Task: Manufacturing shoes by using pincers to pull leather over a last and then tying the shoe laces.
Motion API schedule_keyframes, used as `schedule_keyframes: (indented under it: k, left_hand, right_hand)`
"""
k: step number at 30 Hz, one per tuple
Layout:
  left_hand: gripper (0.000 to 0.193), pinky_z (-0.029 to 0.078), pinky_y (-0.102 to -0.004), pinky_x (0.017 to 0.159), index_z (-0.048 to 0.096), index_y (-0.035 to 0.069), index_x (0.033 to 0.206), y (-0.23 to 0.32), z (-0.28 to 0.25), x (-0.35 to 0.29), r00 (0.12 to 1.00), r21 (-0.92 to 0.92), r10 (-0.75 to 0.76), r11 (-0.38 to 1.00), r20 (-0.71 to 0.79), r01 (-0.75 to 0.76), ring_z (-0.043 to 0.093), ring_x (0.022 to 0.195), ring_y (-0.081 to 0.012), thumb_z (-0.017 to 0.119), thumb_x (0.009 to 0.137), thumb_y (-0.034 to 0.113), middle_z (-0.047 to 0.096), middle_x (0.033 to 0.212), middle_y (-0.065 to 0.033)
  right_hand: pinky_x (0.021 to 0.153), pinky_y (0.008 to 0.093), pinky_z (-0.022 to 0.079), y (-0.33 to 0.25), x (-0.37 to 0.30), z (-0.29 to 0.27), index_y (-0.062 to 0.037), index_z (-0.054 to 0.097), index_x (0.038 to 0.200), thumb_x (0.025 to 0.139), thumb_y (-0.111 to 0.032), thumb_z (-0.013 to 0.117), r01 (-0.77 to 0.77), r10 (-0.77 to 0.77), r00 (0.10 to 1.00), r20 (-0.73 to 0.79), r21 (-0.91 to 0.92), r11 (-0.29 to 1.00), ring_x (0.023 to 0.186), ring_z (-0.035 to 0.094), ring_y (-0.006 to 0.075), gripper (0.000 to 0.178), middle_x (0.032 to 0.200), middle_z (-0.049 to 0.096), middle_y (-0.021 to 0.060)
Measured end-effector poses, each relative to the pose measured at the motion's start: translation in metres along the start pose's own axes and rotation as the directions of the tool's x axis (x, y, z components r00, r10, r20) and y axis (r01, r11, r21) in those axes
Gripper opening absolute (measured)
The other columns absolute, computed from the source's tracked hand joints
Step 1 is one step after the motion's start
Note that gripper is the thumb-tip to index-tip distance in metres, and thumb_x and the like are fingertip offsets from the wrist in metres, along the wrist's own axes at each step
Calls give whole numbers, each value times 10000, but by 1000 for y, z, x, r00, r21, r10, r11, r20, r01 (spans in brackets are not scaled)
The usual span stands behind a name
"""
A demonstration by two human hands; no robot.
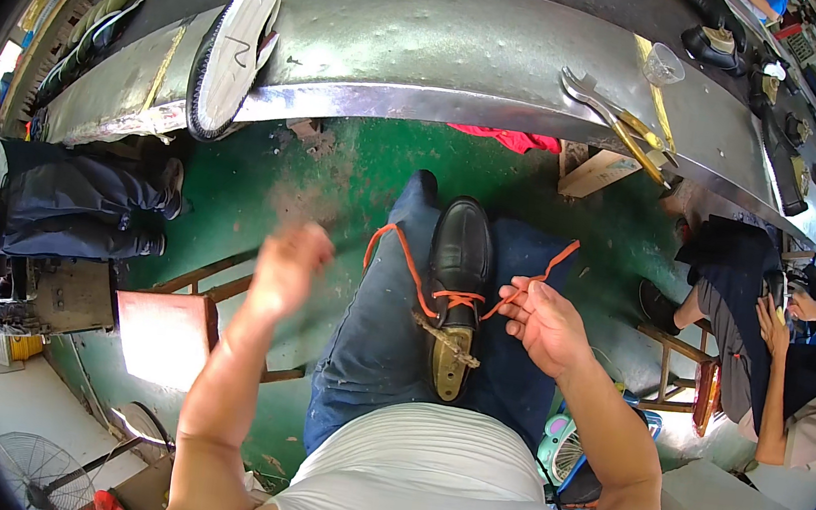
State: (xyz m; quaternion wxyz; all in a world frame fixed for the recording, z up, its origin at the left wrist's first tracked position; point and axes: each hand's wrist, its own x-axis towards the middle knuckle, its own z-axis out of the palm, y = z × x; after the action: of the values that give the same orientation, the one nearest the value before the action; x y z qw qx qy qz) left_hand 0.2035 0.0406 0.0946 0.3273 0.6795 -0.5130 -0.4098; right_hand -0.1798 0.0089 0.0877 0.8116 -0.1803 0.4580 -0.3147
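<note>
A black leather shoe (463, 243) rests on my lap, toe pointing away from me. It sits on a worn olive-yellow shoe last (450, 366), whose heel part shows bare, with frayed twine (448, 341) across it. An orange lace (459, 299) crosses the shoe's throat. My right hand (546, 323) pinches the lace's right strand, and its tip sticks up beyond my fingers. The left strand (406, 259) arcs loosely over my left thigh. To the left of it, my left hand (294, 260) is in the air, apart from the shoe and smeared by motion.
A metal-edged bench (432, 46) runs ahead, bearing a pale-soled shoe (234, 59), pincers with yellow handles (624, 124) and a clear cup (663, 65). A stool (162, 336) stands at left. People sit on both sides; a small fan (562, 449) is by my right hip.
</note>
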Motion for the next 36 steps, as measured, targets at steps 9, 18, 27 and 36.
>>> schedule_keyframes:
  k: [9,18,27,36]
  left_hand:
    - [477,473,-310,872,614,-20,1232,55,95,-3,879,-531,-59,777,473,338,615,1033,-142,671,940,352,682,1119,-100]
    - [231,508,-286,770,674,13,1071,69,89,27,676,-457,98,805,731,378,629,864,-108,607,1003,224,704,969,-57]
    - [163,509,-329,744,687,51,910,92,102,37,550,35,707,599,445,-800,659,840,-279,735,755,50,696,1029,-118]
    - [130,503,-290,622,672,32,851,57,93,11,904,-241,388,908,179,-342,666,738,-188,785,818,87,698,851,-81]
  right_hand:
    - [974,345,483,-29,25,51,17,680,1109,1016,-111,567,616,-487,788,376,-466,635,1088,630,218,194,1105,677,95]
    - [585,396,519,-78,11,82,-63,615,931,924,-285,671,582,-37,813,581,-812,42,661,676,337,229,740,681,102]
    - [683,350,564,-50,10,56,-2,633,1166,996,-116,530,82,-18,993,118,-571,817,832,689,191,229,1013,704,119]
    - [761,266,517,-62,39,26,10,689,1060,923,-74,669,198,91,931,353,-700,686,831,634,90,162,920,709,40]
